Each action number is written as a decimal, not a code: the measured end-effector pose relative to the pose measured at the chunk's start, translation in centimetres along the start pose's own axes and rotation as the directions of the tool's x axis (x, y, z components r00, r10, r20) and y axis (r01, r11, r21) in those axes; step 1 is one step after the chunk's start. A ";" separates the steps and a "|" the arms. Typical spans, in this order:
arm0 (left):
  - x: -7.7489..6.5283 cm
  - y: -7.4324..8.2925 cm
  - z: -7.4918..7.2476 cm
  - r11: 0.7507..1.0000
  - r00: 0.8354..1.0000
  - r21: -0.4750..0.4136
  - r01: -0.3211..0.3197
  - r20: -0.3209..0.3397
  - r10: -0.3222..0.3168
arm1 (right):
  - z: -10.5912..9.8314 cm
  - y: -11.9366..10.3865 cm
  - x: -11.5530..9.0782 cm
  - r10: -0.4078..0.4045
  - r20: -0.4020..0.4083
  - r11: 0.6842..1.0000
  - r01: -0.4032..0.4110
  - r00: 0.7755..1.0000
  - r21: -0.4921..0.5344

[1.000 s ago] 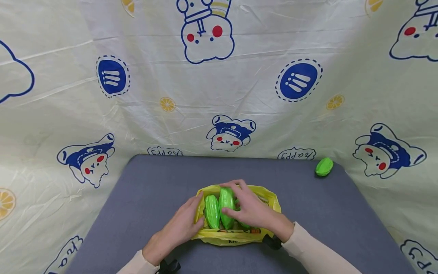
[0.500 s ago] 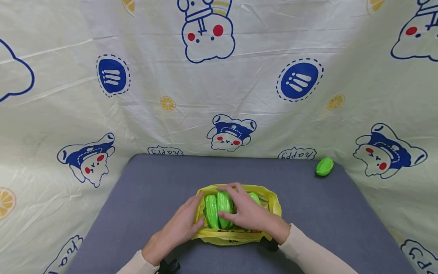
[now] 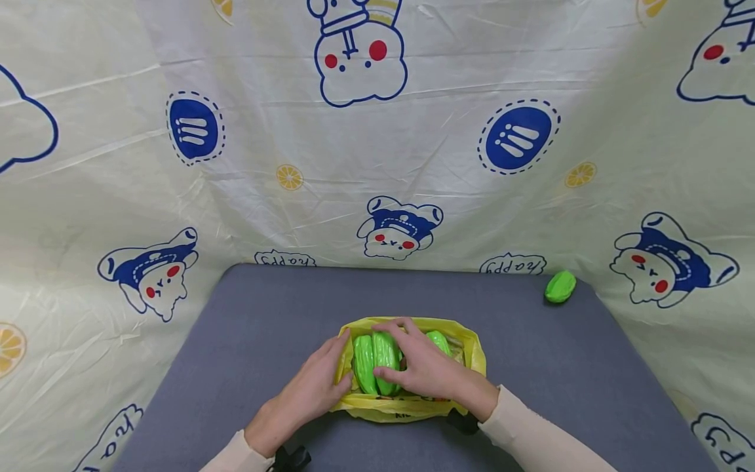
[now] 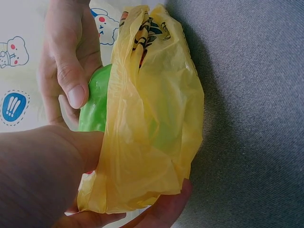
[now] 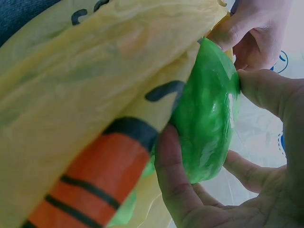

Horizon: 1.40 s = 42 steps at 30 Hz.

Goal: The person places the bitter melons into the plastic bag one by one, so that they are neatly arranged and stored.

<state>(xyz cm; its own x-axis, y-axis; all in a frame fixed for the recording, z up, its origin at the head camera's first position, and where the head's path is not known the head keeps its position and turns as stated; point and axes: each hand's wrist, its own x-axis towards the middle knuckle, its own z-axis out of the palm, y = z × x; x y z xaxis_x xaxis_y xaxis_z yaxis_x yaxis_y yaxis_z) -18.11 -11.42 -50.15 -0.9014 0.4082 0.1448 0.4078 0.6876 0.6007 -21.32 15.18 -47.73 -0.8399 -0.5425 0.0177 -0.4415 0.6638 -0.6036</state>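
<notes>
A yellow plastic bag (image 3: 407,415) lies with its mouth open upward on the grey table. My left hand (image 3: 315,377) holds its left side, thumb inside the mouth and fingers outside, as the left wrist view shows. Inside the bag, my right hand (image 3: 427,364) grips a glossy green ribbed fruit (image 3: 386,357) between thumb and fingers. Another green ribbed fruit (image 3: 364,364) stands beside it on the left. Part of a further green fruit (image 3: 439,341) shows behind the right hand. In the right wrist view, the gripped fruit (image 5: 209,118) rises above the bag's printed edge.
A single green fruit (image 3: 560,287) lies at the table's far right corner. The grey table (image 3: 265,314) ends at the back against a white cartoon-printed sheet (image 3: 430,151). Black wrist straps (image 3: 290,459) show below the hands.
My right hand has moved slightly left and lower with the green fruit, setting it against the one on the left. The fruit behind that hand has come into view. The left hand stays.
</notes>
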 end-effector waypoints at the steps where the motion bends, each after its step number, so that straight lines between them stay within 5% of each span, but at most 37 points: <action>1: 0.0 0.0 0.0 1.000 1.000 -0.001 0.001 0.001 -0.001 | 0.0 0.0 0.0 -0.002 0.001 1.000 0.002 1.000 -0.003; 42: -0.1 -0.1 -0.1 1.000 1.000 -0.026 0.015 0.019 -0.014 | -0.8 0.1 -0.9 0.030 -0.031 0.999 -0.031 0.999 -0.014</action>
<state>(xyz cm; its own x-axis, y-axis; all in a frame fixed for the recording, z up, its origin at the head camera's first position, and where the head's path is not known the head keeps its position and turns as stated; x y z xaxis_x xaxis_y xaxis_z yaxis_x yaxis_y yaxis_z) -18.06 -11.60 -50.15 -0.9041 0.4097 0.1214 0.3908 0.6779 0.6227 -20.84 16.16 -47.19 -0.8621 -0.5061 0.0242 -0.4200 0.6871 -0.5929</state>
